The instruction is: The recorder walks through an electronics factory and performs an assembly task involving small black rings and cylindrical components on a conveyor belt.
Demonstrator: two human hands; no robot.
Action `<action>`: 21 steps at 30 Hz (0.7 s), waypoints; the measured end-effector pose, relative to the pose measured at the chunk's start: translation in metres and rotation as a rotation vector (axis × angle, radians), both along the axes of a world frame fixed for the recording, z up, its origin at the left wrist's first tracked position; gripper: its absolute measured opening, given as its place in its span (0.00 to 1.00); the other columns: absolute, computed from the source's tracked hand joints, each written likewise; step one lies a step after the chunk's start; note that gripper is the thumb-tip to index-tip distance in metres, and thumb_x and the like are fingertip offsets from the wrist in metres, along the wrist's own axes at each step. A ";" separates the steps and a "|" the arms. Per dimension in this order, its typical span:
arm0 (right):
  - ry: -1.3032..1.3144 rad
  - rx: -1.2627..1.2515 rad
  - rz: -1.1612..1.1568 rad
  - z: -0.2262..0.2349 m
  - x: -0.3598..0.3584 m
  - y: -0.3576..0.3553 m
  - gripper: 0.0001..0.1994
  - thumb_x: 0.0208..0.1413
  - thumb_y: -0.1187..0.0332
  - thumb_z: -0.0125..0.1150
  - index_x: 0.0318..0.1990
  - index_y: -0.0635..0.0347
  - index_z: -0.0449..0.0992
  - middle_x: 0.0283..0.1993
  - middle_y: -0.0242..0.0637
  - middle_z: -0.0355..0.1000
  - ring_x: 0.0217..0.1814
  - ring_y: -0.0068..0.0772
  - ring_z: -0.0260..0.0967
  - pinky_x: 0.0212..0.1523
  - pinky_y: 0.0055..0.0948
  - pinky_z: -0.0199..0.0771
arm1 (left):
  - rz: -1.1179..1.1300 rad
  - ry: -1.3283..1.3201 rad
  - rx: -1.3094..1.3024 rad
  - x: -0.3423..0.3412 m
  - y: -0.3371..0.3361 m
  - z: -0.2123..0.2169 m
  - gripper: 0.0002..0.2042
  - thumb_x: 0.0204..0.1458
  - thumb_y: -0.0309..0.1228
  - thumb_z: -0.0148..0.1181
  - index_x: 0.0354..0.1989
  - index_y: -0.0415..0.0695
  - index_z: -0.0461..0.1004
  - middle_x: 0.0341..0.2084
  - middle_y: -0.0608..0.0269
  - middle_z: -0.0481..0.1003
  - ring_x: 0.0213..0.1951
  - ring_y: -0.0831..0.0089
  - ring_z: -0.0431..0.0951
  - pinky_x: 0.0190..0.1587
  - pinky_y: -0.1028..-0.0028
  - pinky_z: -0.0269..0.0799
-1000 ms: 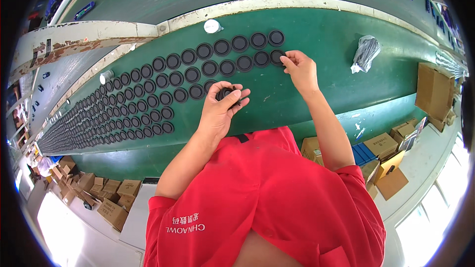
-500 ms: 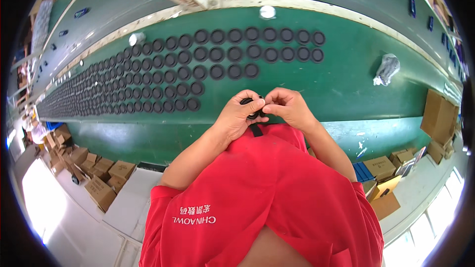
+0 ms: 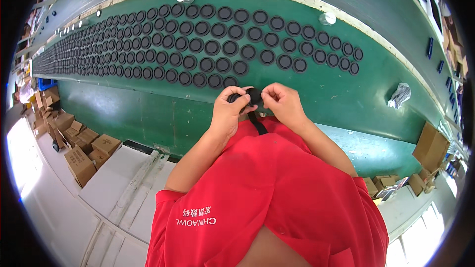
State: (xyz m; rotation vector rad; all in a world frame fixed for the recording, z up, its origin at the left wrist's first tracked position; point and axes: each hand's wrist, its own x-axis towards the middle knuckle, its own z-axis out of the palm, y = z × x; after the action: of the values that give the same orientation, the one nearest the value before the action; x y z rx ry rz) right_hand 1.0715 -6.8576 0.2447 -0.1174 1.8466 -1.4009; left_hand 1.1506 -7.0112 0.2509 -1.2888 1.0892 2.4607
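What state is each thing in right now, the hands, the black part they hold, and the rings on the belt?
left hand: closed on the small black part
right hand: pinching the same part
small black part: held above the belt edge
black rings: lying flat in rows
green belt: loaded with rings

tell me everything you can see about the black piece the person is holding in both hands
The black piece is small, dark and looks round, like the black ring-shaped discs laid in rows on the green belt. It is lifted off the belt, close to the person's chest, above the red shirt. The left hand pinches its left side and the right hand its right side, so fingers hide most of it. Its material looks matte, perhaps rubber or plastic; finer detail cannot be made out.
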 end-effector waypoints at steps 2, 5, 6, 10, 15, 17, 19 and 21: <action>-0.009 0.000 -0.146 -0.023 -0.006 -0.009 0.06 0.54 0.70 0.56 0.31 0.65 0.72 0.23 0.32 0.71 0.25 0.17 0.69 0.26 0.20 0.67 | 0.088 -0.004 0.010 0.002 -0.008 -0.001 0.05 0.52 0.21 0.56 0.32 0.43 0.66 0.45 0.53 0.71 0.42 0.62 0.76 0.41 0.66 0.79; 0.126 0.098 -0.135 -0.044 -0.024 -0.018 0.07 0.54 0.69 0.56 0.32 0.65 0.73 0.23 0.33 0.72 0.23 0.20 0.71 0.25 0.21 0.68 | 0.172 -0.021 0.025 0.005 -0.020 -0.002 0.04 0.53 0.23 0.54 0.32 0.42 0.65 0.45 0.52 0.71 0.44 0.59 0.76 0.41 0.67 0.78; 0.133 0.097 -0.135 -0.044 -0.030 -0.023 0.07 0.54 0.69 0.56 0.32 0.65 0.73 0.23 0.33 0.72 0.23 0.20 0.71 0.25 0.21 0.68 | 0.155 -0.030 0.031 0.003 -0.025 -0.003 0.04 0.53 0.23 0.54 0.32 0.42 0.66 0.45 0.53 0.71 0.44 0.60 0.77 0.41 0.67 0.78; 0.109 0.100 -0.172 -0.034 -0.036 -0.036 0.09 0.54 0.67 0.57 0.34 0.66 0.73 0.25 0.35 0.73 0.24 0.23 0.72 0.26 0.23 0.69 | 0.123 -0.047 0.029 0.007 -0.033 0.009 0.03 0.54 0.24 0.54 0.33 0.42 0.67 0.44 0.58 0.71 0.43 0.64 0.77 0.42 0.69 0.78; 0.485 0.106 0.064 -0.014 -0.011 -0.025 0.15 0.47 0.61 0.67 0.37 0.62 0.72 0.23 0.31 0.64 0.25 0.19 0.60 0.27 0.25 0.65 | 0.056 0.112 0.061 0.021 -0.021 -0.005 0.06 0.52 0.24 0.57 0.34 0.43 0.65 0.31 0.59 0.74 0.31 0.70 0.76 0.33 0.71 0.75; 0.206 -0.062 0.184 -0.010 0.006 -0.018 0.17 0.42 0.68 0.71 0.38 0.61 0.72 0.25 0.25 0.65 0.27 0.15 0.60 0.29 0.20 0.66 | -0.033 0.045 0.018 0.019 -0.013 -0.014 0.08 0.51 0.26 0.60 0.35 0.41 0.66 0.27 0.60 0.73 0.29 0.72 0.76 0.30 0.74 0.75; 0.082 -0.039 0.189 0.018 0.016 -0.018 0.16 0.44 0.72 0.69 0.40 0.62 0.72 0.30 0.27 0.71 0.29 0.15 0.67 0.30 0.18 0.69 | -0.143 0.000 0.082 0.021 -0.008 -0.013 0.08 0.52 0.30 0.61 0.34 0.43 0.68 0.27 0.67 0.71 0.29 0.77 0.75 0.35 0.74 0.77; 0.038 -0.174 0.062 0.008 0.019 -0.012 0.12 0.48 0.74 0.64 0.40 0.64 0.73 0.29 0.30 0.72 0.27 0.16 0.69 0.28 0.17 0.70 | -0.066 0.039 0.111 0.017 0.001 0.008 0.08 0.54 0.32 0.59 0.34 0.42 0.68 0.30 0.66 0.71 0.32 0.77 0.75 0.36 0.76 0.76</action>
State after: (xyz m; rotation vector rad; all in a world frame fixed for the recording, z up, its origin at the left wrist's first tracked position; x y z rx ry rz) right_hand 1.0904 -6.8691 0.2522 -0.2883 1.7339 -1.5233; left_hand 1.1676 -7.0101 0.2593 -1.1588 0.9725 2.4690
